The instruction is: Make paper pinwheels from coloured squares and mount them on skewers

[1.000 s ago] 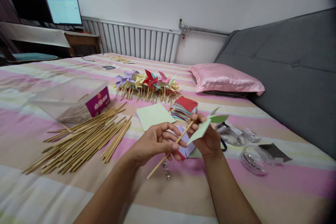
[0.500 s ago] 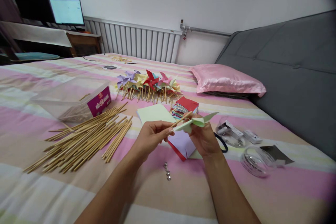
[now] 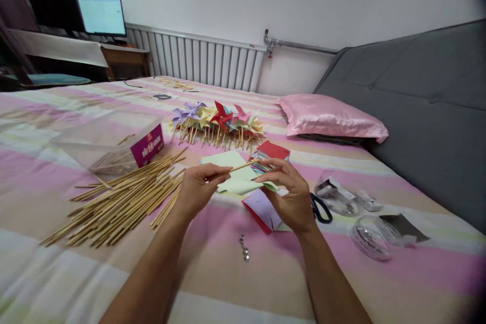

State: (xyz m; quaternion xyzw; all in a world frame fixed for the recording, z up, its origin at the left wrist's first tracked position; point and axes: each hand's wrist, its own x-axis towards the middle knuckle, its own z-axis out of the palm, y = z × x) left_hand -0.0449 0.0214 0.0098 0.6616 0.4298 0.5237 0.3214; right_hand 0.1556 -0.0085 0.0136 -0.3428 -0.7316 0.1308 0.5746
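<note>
Between finger and thumb, my left hand (image 3: pixel 199 187) grips one end of a thin wooden stick (image 3: pixel 243 166). The stick points right, and its far end meets the fingertips of my right hand (image 3: pixel 286 190). That hand is closed on a pale green paper pinwheel (image 3: pixel 243 186), whose blades spread out below the stick. My fingers hide the spot where stick and paper meet. Under my hands lie a pale green paper sheet (image 3: pixel 224 159) and purple and red cut squares (image 3: pixel 264 210). A short row of silver studs (image 3: pixel 244 249) rests on the bedspread nearer me.
Many loose sticks (image 3: pixel 121 197) lie at left beside a clear plastic box (image 3: pixel 102 134). Finished pinwheels (image 3: pixel 218 119) stand behind, near a stack of coloured paper (image 3: pixel 271 152). Scissors (image 3: pixel 321 208) and clear round containers (image 3: pixel 370 238) are at right. A pink pillow (image 3: pixel 334 116) lies farther back.
My left hand has moved left and up along the stick, which now lies nearly level. My right hand has turned the pinwheel, so its blades now point left and down.
</note>
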